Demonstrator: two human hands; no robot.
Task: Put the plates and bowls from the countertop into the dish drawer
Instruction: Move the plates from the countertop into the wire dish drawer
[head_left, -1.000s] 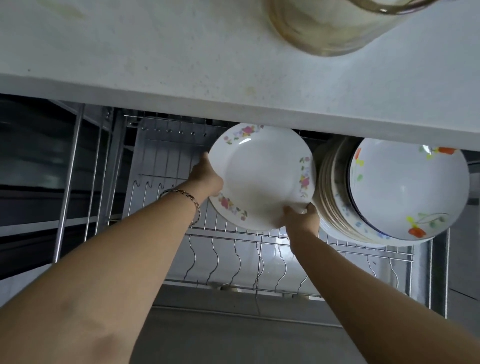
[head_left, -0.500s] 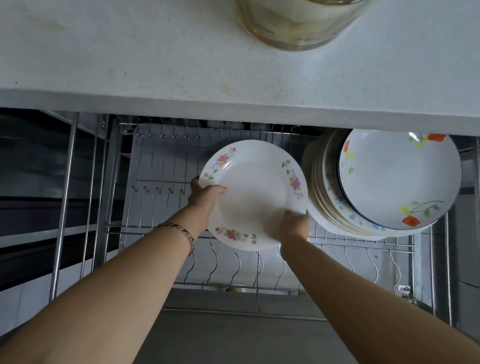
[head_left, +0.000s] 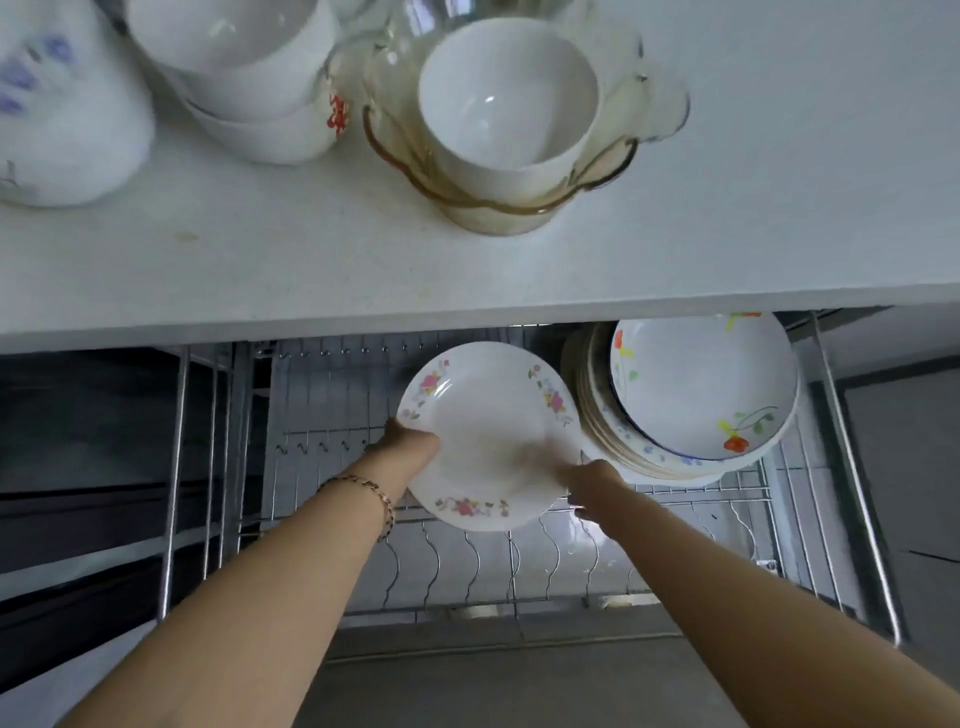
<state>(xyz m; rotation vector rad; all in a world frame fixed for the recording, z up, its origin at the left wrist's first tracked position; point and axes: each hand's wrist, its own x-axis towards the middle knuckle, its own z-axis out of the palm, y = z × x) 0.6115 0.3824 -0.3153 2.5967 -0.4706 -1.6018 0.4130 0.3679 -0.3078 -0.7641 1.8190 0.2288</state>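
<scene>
Countertop, white, fills the upper band of the view. Far left on it: blue-patterned white dish, blurred, cut by the frame edge. Next right: stacked white bowls, the lower one with a red mark on its side. Just beside them: amber glass bowl with a wavy rim, and a white bowl sitting inside it.

Below the counter edge, dish drawer is pulled out, with metal rails at both sides and a wire rack of wavy dividers across the floor.

Left hand, with a chain bracelet at the wrist, grips the left rim of the floral plate. Its thumb lies on the front face; the fingers are behind the plate, hidden.

The floral plate is tilted on edge, face toward the camera, over the middle of the rack. Cannot tell whether its lower rim sits in a slot.

Right hand is at the plate's lower right rim and motion-blurred. Cannot tell whether its fingers pinch the plate or lie spread.

Far right: stack of plates stands on edge in the rack, just beside the floral plate. The front piece is deep, white, with red and yellow flowers.
</scene>
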